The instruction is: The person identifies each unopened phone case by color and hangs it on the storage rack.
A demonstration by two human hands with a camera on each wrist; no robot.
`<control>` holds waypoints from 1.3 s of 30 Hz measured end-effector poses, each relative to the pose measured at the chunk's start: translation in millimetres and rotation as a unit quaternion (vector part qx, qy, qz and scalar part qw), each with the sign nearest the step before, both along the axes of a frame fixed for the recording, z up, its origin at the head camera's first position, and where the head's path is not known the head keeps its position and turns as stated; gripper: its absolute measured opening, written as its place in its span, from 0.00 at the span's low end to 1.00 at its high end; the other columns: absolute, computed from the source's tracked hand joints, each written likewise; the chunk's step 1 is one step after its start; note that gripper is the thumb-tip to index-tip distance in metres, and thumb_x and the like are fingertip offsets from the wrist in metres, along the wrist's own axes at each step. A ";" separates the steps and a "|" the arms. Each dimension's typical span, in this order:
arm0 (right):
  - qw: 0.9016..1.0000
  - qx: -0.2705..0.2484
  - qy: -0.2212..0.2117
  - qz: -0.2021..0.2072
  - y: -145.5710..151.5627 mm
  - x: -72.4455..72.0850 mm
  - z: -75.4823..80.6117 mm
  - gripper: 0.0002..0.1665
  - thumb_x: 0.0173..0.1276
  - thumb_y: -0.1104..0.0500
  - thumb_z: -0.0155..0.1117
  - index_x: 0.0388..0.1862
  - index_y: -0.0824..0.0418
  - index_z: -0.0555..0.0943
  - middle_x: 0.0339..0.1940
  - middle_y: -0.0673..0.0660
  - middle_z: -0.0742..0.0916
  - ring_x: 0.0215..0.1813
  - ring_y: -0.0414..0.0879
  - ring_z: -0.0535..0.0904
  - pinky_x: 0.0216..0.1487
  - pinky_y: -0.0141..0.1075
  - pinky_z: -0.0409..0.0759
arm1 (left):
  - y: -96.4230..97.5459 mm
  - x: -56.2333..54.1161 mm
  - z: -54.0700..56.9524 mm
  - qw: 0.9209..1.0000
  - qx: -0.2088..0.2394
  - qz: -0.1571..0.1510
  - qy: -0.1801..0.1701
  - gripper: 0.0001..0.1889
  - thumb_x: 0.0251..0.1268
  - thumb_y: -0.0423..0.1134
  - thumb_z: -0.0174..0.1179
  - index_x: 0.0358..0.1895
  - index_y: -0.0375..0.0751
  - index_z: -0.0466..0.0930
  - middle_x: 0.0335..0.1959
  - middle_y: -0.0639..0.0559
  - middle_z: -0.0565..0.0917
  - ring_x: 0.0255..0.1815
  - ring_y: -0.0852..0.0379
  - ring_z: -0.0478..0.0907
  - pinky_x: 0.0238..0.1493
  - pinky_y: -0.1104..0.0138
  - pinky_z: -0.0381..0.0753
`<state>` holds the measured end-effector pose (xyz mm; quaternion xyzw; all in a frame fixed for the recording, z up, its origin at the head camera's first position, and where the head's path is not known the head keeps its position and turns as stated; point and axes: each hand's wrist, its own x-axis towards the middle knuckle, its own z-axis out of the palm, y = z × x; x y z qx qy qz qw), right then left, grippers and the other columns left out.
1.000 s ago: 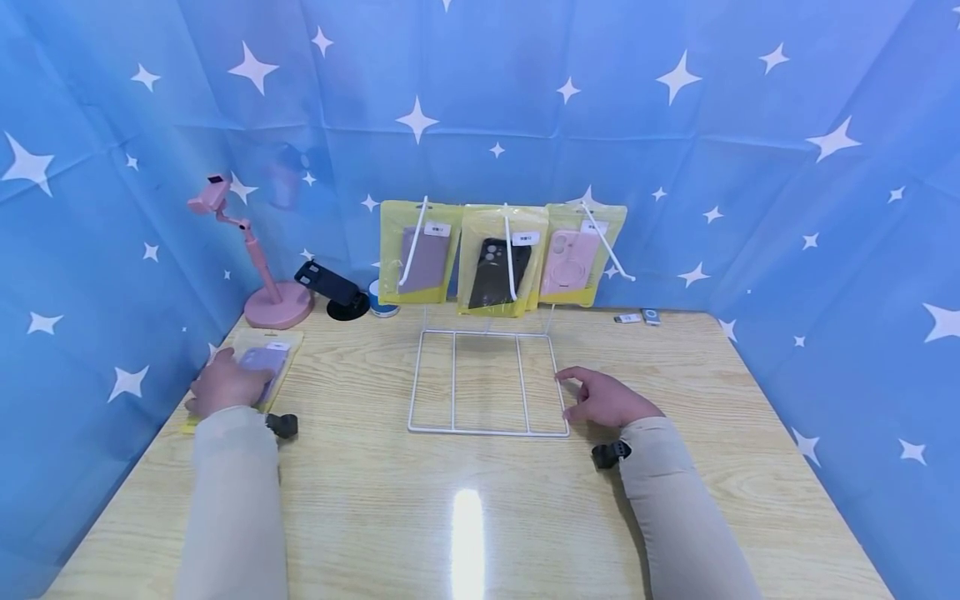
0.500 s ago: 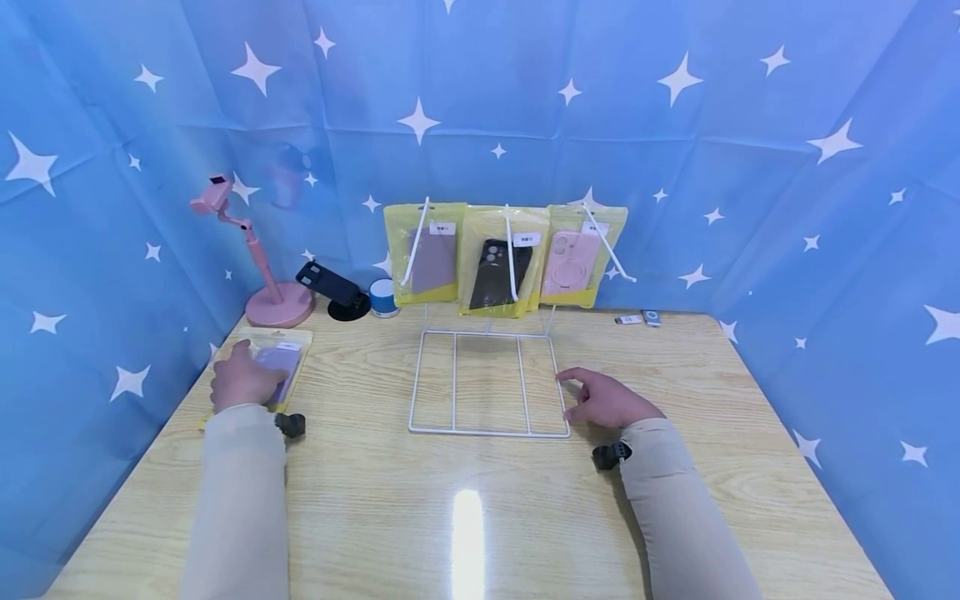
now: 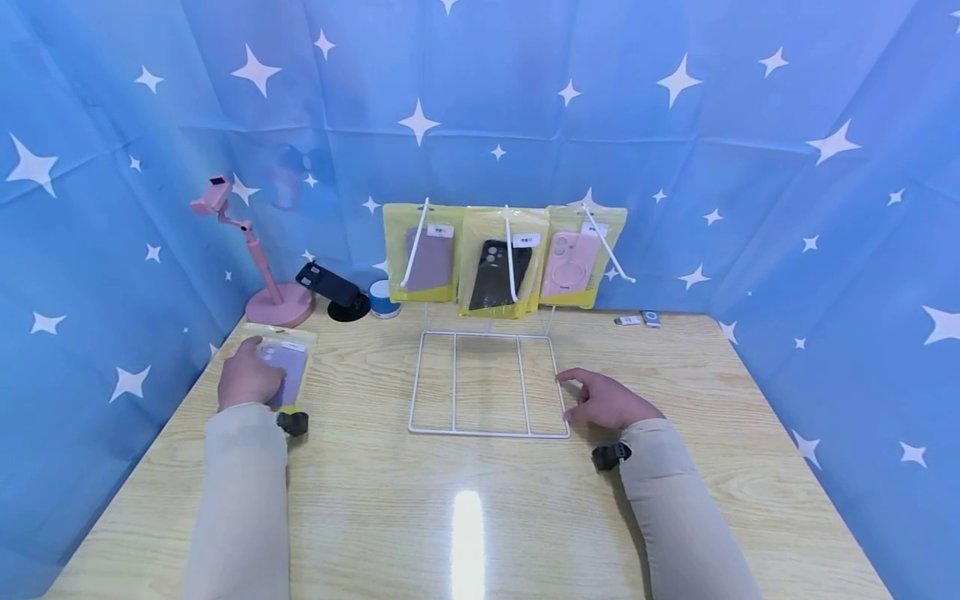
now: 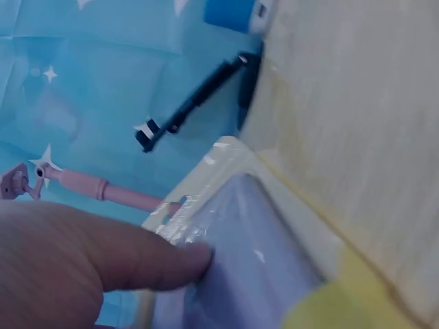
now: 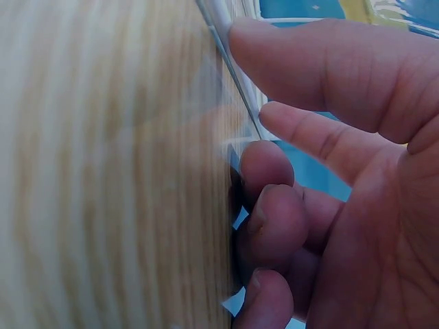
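Observation:
My left hand grips a phone case package at the table's far left. Its clear bag with a yellow bottom shows a purple case. In the left wrist view the thumb presses on the front of the bag; the other fingers are hidden behind it. My right hand holds the right base rail of a white wire display rack, thumb and forefinger at the wire, other fingers curled. From the rack's prongs hang packaged phone cases: purple, black and pink.
Behind the left hand stand a pink phone stand, a black phone-shaped thing on a round base and a blue-and-white cylinder. Two small items, one a USB stick, lie at the back right. A blue star-patterned curtain surrounds the table.
My left hand has shifted right and slightly away from me, and the purple case package has come with it. The right hand stays at the rack's rail.

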<state>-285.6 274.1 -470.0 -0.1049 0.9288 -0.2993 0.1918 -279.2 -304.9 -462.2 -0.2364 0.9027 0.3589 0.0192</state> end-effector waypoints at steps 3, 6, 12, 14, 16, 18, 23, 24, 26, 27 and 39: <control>1.000 0.003 0.001 0.000 0.2 -0.3 -0.6 0.42 0.67 0.53 0.77 0.78 0.49 0.73 0.41 0.56 0.82 0.40 0.50 0.76 0.40 0.42 0.76 | 0.3 -1.3 3.0 1.000 0.016 -0.020 0.018 0.42 0.69 0.30 0.47 0.86 0.37 0.46 0.79 0.22 0.59 0.71 0.26 0.65 0.71 0.33 0.70; 1.000 0.005 0.001 -0.002 0.2 -0.5 -0.8 0.41 0.66 0.53 0.78 0.77 0.49 0.73 0.42 0.56 0.82 0.41 0.50 0.76 0.41 0.42 0.76 | 1.9 -2.3 6.7 0.998 0.040 -0.036 0.031 0.40 0.70 0.29 0.43 0.86 0.39 0.49 0.82 0.25 0.56 0.75 0.27 0.62 0.74 0.33 0.66; 1.000 0.008 -0.002 -0.009 0.2 -1.0 -1.5 0.41 0.67 0.52 0.78 0.77 0.48 0.73 0.44 0.56 0.82 0.42 0.51 0.77 0.42 0.43 0.77 | 9.6 -3.6 11.0 0.994 0.090 -0.053 0.044 0.33 0.75 0.31 0.44 0.83 0.46 0.62 0.84 0.32 0.56 0.82 0.32 0.56 0.78 0.33 0.61; 1.000 0.009 -0.004 -0.010 0.1 -1.1 -2.0 0.41 0.67 0.52 0.78 0.77 0.48 0.73 0.44 0.56 0.82 0.42 0.51 0.77 0.42 0.43 0.77 | 13.5 -3.4 13.2 0.991 0.100 -0.057 0.061 0.31 0.76 0.32 0.45 0.82 0.46 0.65 0.83 0.32 0.58 0.80 0.33 0.58 0.77 0.34 0.62; 1.000 0.009 -0.004 -0.011 0.2 -1.4 -2.3 0.41 0.67 0.52 0.78 0.77 0.48 0.73 0.44 0.56 0.82 0.42 0.51 0.77 0.42 0.43 0.77 | 17.9 -3.2 16.0 0.988 0.106 -0.068 0.086 0.30 0.76 0.33 0.48 0.81 0.46 0.67 0.82 0.31 0.60 0.79 0.33 0.60 0.78 0.34 0.62; 1.000 0.009 -0.004 -0.011 0.2 -1.5 -2.3 0.41 0.67 0.52 0.78 0.77 0.48 0.73 0.44 0.56 0.82 0.42 0.51 0.77 0.42 0.43 0.77 | 22.1 -3.7 18.7 0.984 0.117 -0.078 0.111 0.29 0.76 0.33 0.51 0.79 0.46 0.69 0.83 0.32 0.59 0.81 0.33 0.58 0.79 0.34 0.59; 1.000 0.007 -0.004 -0.011 0.0 -1.5 -1.6 0.41 0.66 0.53 0.78 0.77 0.48 0.73 0.43 0.56 0.82 0.42 0.51 0.77 0.41 0.43 0.77 | 32.6 -3.3 25.0 0.966 0.153 -0.116 0.175 0.24 0.77 0.33 0.56 0.73 0.44 0.76 0.84 0.40 0.61 0.85 0.36 0.52 0.83 0.38 0.54; 1.000 0.007 -0.003 -0.011 -0.1 -1.4 -1.4 0.41 0.66 0.53 0.78 0.77 0.49 0.73 0.43 0.56 0.82 0.42 0.51 0.77 0.41 0.43 0.77 | 34.6 -3.1 25.7 0.960 0.160 -0.126 0.190 0.22 0.77 0.33 0.57 0.72 0.42 0.78 0.83 0.41 0.64 0.85 0.38 0.53 0.83 0.39 0.55; 1.000 0.007 -0.003 -0.011 -0.2 -1.2 -1.1 0.41 0.66 0.53 0.78 0.77 0.48 0.73 0.43 0.56 0.82 0.41 0.51 0.77 0.41 0.43 0.77 | 38.6 -2.3 27.5 0.951 0.168 -0.141 0.219 0.20 0.78 0.33 0.58 0.69 0.40 0.80 0.81 0.42 0.68 0.82 0.44 0.59 0.81 0.47 0.63; 1.000 0.007 -0.003 -0.011 -0.2 -1.1 -1.0 0.41 0.66 0.53 0.78 0.77 0.48 0.73 0.43 0.56 0.82 0.41 0.51 0.77 0.41 0.43 0.77 | 41.0 -1.5 28.7 0.946 0.171 -0.146 0.233 0.19 0.78 0.34 0.59 0.68 0.40 0.81 0.79 0.44 0.71 0.79 0.48 0.63 0.78 0.52 0.67; 1.000 0.004 -0.004 -0.010 -0.9 -0.2 0.0 0.41 0.67 0.54 0.78 0.77 0.50 0.73 0.43 0.56 0.82 0.41 0.51 0.76 0.40 0.42 0.77 | 67.3 8.7 49.7 0.900 0.219 -0.201 0.318 0.15 0.74 0.29 0.61 0.60 0.35 0.86 0.45 0.64 0.81 0.19 0.66 0.65 0.22 0.74 0.69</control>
